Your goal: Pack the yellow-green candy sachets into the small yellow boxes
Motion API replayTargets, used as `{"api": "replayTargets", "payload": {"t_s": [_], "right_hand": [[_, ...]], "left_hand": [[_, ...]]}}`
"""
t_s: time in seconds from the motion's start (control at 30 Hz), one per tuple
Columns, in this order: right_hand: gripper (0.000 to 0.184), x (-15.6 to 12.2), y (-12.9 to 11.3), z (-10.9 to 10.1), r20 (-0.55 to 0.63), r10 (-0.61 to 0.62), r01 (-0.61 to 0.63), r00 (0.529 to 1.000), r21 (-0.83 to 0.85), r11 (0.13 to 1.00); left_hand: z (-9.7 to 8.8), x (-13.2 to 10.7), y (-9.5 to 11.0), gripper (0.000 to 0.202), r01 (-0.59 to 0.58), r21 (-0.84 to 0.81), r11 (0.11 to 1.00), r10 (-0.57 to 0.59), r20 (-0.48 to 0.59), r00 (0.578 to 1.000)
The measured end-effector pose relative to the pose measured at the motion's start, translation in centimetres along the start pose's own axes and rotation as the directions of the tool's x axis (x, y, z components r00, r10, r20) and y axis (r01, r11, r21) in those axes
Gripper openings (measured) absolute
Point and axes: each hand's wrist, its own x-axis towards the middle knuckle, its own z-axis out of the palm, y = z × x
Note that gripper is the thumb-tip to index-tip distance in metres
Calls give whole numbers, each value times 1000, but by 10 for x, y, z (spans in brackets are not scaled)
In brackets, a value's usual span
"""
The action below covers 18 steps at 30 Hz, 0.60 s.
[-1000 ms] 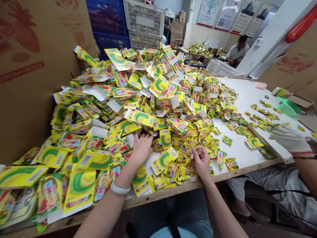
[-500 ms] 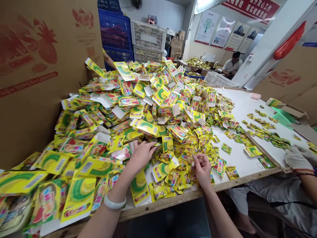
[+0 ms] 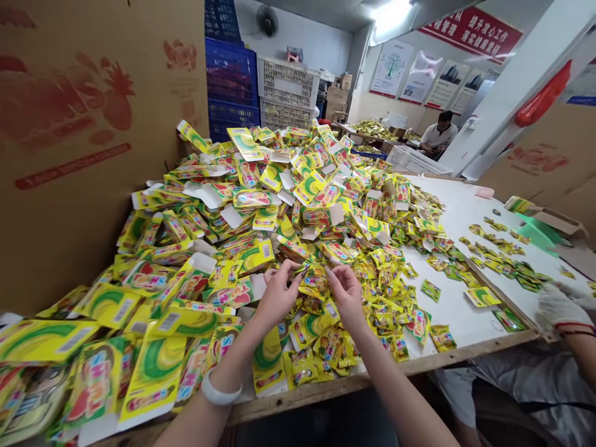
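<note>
My left hand [image 3: 280, 297] is over the middle of the heap, its thumb and fingertips pinched on a small candy packet [image 3: 303, 269] in green and yellow, largely covered by the fingers. Just to its right, my right hand [image 3: 347, 297] holds its thumb and fingers together; whatever lies in them is too hidden to name. Loose yellow candy packets [image 3: 321, 338] lie under and around both hands. Behind them and to the left rises a big pile of yellow and green candy boxes [image 3: 254, 197], many with white end flaps standing out.
A tall cardboard carton [image 3: 153, 118] walls off the left side. The white table [image 3: 459, 211] has a wooden front edge [image 3: 419, 363]. At right, another person's gloved hand [image 3: 565, 307] is near scattered packets [image 3: 526, 279]. Crates [image 3: 233, 77] and a seated person [image 3: 438, 135] are farther back.
My hands have come closer together and lifted slightly. The right hand moved left and away from the table's front edge. The view has tilted up a little.
</note>
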Motion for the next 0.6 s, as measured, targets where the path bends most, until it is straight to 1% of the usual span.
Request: {"api": "replayTargets", "payload": {"t_s": [0.1,0.17,0.2,0.3,0.37,0.43,0.47,0.5,0.57,0.6], "right_hand": [[33,10,-3,20,31,-8,6,999,49,999],[32,17,-3,31,25,-42,40,999,46,998],[32,20,-2,36,16,-60,59,998,44,997],[32,27,3,49,-26,-107,108,994,53,993],[32,30,7,54,-57,-143,145,988,40,989],[31,30,9,53,-92,-179,181,980,9,984],[30,30,10,52,-107,-195,196,975,-5,981],[29,30,10,49,-115,-209,209,971,-13,978],[27,29,9,42,-108,-223,223,969,-13,975],[26,30,9,38,-95,-218,219,971,-8,976]], "left_hand": [[1,4,-7,24,11,-201,979,-19,-36,999],[2,7,-11,31,2,-282,959,-23,-74,997],[3,7,-12,33,-7,-295,955,-22,-96,995],[6,6,-18,36,-13,-237,971,-27,-164,986],[8,4,-22,37,43,-163,986,-73,-183,980],[7,2,-25,38,131,-90,987,-145,-163,976],[5,2,-26,40,161,-54,985,-167,-142,976],[3,3,-25,43,167,-24,986,-169,-109,980],[-5,5,-23,47,115,23,993,-114,-45,992],[-9,7,-22,46,71,56,996,-69,-36,997]]}}
